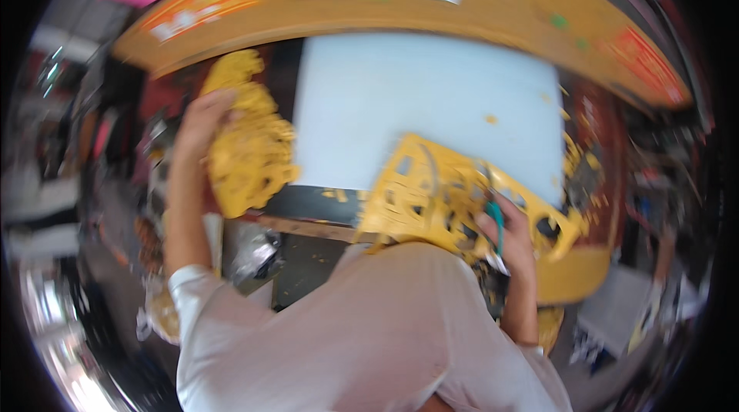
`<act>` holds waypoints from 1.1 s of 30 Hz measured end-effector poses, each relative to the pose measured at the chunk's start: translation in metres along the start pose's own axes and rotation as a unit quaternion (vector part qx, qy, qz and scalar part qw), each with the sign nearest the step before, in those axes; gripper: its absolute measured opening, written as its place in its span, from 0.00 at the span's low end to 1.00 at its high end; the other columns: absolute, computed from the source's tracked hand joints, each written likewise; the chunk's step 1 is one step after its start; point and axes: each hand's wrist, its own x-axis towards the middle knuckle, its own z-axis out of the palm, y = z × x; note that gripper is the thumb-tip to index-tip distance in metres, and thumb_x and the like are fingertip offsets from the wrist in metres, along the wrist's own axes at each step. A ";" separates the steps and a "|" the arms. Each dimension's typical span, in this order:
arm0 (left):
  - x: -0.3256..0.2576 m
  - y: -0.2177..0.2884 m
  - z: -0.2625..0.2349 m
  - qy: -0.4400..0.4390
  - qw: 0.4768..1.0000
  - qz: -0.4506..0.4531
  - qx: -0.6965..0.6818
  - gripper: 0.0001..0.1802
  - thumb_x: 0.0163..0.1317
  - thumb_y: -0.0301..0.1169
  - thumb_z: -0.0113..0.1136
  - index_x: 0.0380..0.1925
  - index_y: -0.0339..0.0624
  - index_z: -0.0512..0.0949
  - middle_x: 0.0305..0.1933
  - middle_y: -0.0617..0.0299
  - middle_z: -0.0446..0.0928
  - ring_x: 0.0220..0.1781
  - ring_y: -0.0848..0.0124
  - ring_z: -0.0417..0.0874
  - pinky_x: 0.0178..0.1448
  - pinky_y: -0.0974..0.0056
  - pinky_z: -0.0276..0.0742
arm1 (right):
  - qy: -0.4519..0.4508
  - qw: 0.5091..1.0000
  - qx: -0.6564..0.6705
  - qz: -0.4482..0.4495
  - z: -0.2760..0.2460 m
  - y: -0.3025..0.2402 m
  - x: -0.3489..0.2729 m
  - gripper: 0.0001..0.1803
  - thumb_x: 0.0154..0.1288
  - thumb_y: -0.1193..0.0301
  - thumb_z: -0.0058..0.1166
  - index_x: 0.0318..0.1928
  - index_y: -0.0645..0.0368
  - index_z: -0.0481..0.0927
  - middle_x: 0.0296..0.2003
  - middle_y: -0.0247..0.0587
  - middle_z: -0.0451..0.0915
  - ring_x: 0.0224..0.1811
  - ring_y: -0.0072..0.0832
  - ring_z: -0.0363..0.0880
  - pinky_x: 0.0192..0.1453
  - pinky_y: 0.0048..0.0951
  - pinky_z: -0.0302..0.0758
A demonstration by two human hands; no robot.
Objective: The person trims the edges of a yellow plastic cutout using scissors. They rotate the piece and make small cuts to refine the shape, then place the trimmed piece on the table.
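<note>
Left hand (206,118): gripping the left margin of a perforated yellow bundle (250,154), past the white board's (416,85) left edge. I judge the side hold leaves its face uncovered. Right hand (514,236): narrow grip around a green-handled tool (496,227) (working end blurred on my feed; contact uncertain), above a perforated yellow sheet (439,216). That sheet covers the board's near right corner and extends toward the torso, presumably for short reach. Yellow scraps (573,154) lie along the right edge, probably leaving the middle usable.
</note>
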 end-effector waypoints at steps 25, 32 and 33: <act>-0.061 -0.021 0.400 -0.219 0.953 0.027 0.207 0.14 0.71 0.33 0.61 0.50 0.33 0.82 0.43 0.51 0.84 0.40 0.52 0.88 0.47 0.52 0.83 | 0.144 0.985 -0.049 0.087 -0.040 0.050 -0.028 0.36 0.67 0.69 0.71 0.73 0.64 0.74 0.37 0.31 0.82 0.36 0.17 0.77 0.46 0.23 0.79; -0.067 -0.046 0.401 -0.111 0.966 -0.187 -0.141 0.19 0.74 0.36 0.63 0.53 0.30 0.77 0.32 0.63 0.78 0.29 0.75 0.83 0.25 0.68 0.77 | 0.059 0.995 -0.074 0.033 -0.036 0.040 -0.001 0.33 0.69 0.72 0.72 0.71 0.67 0.76 0.33 0.30 0.81 0.28 0.16 0.79 0.33 0.23 0.78; -0.063 -0.046 0.403 -0.111 0.958 -0.185 -0.189 0.19 0.74 0.37 0.64 0.51 0.30 0.76 0.31 0.64 0.77 0.28 0.77 0.81 0.23 0.70 0.75 | 0.047 0.994 -0.089 0.047 -0.038 0.036 0.004 0.33 0.69 0.71 0.72 0.71 0.67 0.76 0.32 0.30 0.81 0.28 0.16 0.79 0.32 0.24 0.79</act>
